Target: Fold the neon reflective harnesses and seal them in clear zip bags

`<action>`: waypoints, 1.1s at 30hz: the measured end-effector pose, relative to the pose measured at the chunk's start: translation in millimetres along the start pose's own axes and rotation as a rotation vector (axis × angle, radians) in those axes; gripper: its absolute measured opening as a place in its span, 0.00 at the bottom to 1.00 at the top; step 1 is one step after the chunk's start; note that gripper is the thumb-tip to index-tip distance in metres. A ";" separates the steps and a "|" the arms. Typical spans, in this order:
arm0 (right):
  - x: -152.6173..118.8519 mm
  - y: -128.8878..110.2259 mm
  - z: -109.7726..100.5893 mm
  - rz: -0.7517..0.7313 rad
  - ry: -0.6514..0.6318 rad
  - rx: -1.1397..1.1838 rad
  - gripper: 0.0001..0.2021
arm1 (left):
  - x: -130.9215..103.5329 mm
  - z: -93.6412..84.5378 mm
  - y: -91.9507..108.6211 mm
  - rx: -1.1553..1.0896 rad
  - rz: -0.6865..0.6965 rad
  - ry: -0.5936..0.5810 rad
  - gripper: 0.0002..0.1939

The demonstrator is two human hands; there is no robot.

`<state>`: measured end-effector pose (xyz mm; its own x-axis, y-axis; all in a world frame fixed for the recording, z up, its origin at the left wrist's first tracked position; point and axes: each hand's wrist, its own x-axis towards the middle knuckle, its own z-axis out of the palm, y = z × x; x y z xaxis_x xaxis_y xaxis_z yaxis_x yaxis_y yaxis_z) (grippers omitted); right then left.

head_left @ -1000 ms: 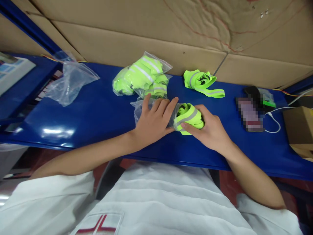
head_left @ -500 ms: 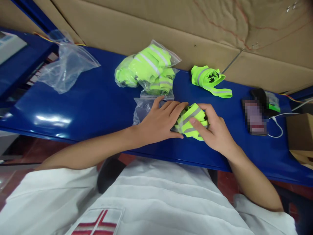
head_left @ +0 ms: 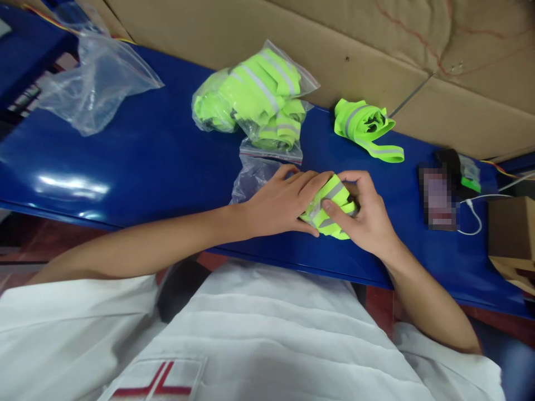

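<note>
Both hands on it now! Right hand curls its grip, partly closed, round a neon bundle; left hand cups its left side, over a clear bag, at the near side of the blue desk.

Left hand lies palm-down, fingers together; right hand curls, thumb extended.
</note>
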<state>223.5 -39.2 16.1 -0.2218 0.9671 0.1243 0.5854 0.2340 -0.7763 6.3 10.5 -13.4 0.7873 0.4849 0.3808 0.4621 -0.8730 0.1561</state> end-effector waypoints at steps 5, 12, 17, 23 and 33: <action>-2.3 -0.8 2.6 -0.012 0.029 0.105 0.24 | 0.2 -1.9 3.2 -0.085 -0.013 -0.019 0.64; 0.1 -5.3 3.2 0.061 0.074 0.189 0.19 | -0.8 -11.5 8.7 0.012 -0.045 -0.047 0.54; -0.9 -4.5 12.7 -0.038 0.239 0.000 0.12 | -1.0 -9.5 9.1 0.078 -0.075 -0.046 0.54; -4.0 -3.2 19.7 -0.069 0.274 -0.078 0.07 | 0.4 0.3 10.1 -0.033 -0.142 -0.049 0.59; -4.2 -7.9 21.9 -0.238 0.225 -0.268 0.09 | 4.0 -2.7 5.8 -0.263 -0.169 -0.063 0.64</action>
<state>202.7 -47.3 8.1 -0.2171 0.8737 0.4354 0.7271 0.4423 -0.5250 11.1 7.3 -8.5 0.7356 0.6197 0.2737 0.4740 -0.7595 0.4456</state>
